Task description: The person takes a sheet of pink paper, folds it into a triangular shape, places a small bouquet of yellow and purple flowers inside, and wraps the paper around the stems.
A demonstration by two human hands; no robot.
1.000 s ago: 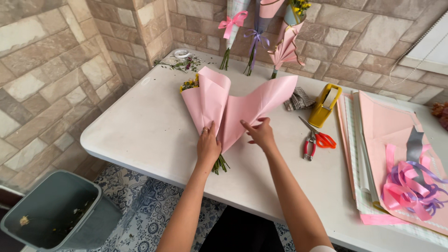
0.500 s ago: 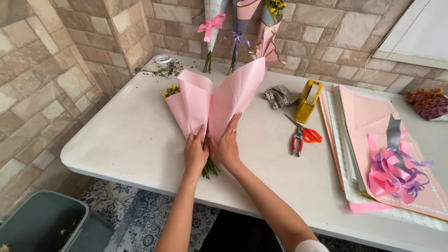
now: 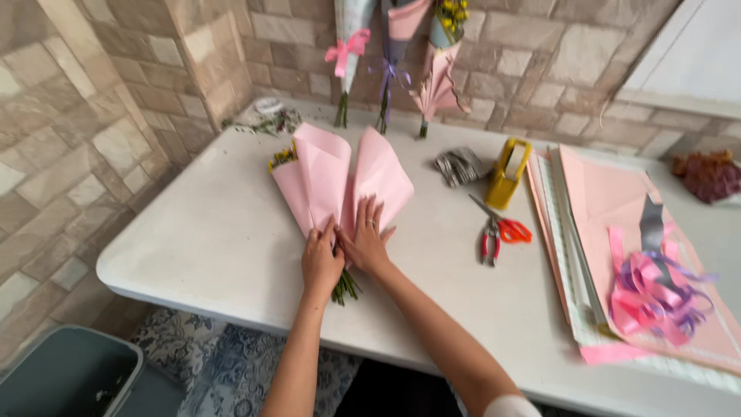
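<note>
Now folded flatter than half a second ago: pink paper-wrapped bouquet with green stems (image 3: 340, 185), lying on white rectangular table (image 3: 193, 239). Pressed onto its narrow lower end, left hand (image 3: 321, 261), fingers together, palm down. Just beside, touching, right hand (image 3: 367, 239), fingers spread flat on the paper. Nearby to the right, red-handled pruning shears (image 3: 489, 239) and orange-handled scissors (image 3: 505, 226).

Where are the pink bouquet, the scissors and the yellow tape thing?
pink paper bouquet (image 3: 324, 174), head view, left paper fold.
scissors (image 3: 511, 230), head view, orange handle.
yellow tape dispenser (image 3: 503, 185), head view, its body.
</note>
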